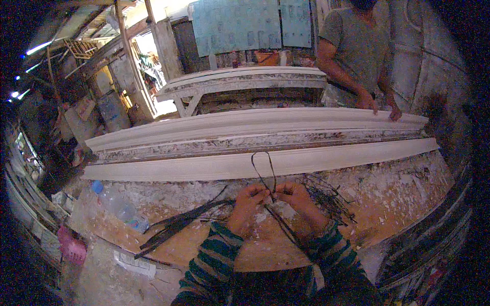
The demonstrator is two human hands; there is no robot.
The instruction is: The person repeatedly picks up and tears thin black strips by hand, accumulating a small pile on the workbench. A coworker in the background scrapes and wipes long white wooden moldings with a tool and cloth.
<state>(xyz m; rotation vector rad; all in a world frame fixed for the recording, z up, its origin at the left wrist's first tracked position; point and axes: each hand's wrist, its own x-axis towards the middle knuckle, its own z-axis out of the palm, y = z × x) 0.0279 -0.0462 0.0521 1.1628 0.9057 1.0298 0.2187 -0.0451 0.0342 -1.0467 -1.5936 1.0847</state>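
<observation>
My left hand and my right hand meet over a plaster-crusted workbench. Both pinch a thin dark wire that rises between them as a narrow loop. The wire's tail runs down past my right wrist. A tangle of similar wires lies just right of my right hand. A bundle of long dark strips stretches away left of my left hand. Striped green sleeves cover both forearms.
Long white plaster mouldings lie across the bench beyond my hands. Another person at the far right rests both hands on the far moulding. A clear plastic bottle lies at the left. A pink basket sits low left.
</observation>
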